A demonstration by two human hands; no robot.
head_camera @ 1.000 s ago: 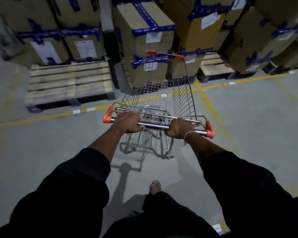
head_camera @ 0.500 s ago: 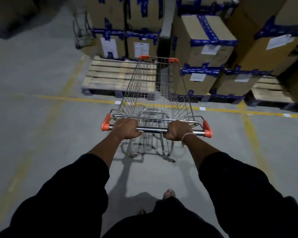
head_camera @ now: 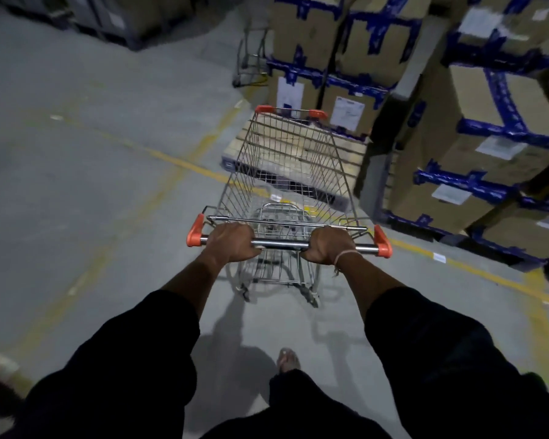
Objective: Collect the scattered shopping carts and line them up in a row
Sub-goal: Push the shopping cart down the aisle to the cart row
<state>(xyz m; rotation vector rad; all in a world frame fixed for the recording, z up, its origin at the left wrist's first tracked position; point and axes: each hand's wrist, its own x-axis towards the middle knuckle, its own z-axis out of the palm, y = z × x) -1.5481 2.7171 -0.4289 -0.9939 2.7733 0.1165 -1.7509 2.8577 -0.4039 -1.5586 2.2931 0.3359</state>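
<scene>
A wire shopping cart (head_camera: 286, 166) with orange corner caps stands on the grey floor straight in front of me, its basket empty. My left hand (head_camera: 232, 242) grips the left part of its chrome handle bar (head_camera: 281, 243). My right hand (head_camera: 328, 245), with a thin band at the wrist, grips the right part of the bar. A second cart (head_camera: 251, 58) stands far ahead to the left of the stacked boxes, partly hidden and blurred.
Tall cardboard boxes (head_camera: 488, 128) with blue tape fill the right side on pallets. A bare wooden pallet (head_camera: 298, 147) lies just beyond the cart's nose. Yellow floor lines (head_camera: 171, 160) cross the concrete. Open floor spreads to the left.
The cart and my view have swung to the left: the boxes and pallet have slid to the right, and the second cart has come further into sight. Both hands keep their grip.
</scene>
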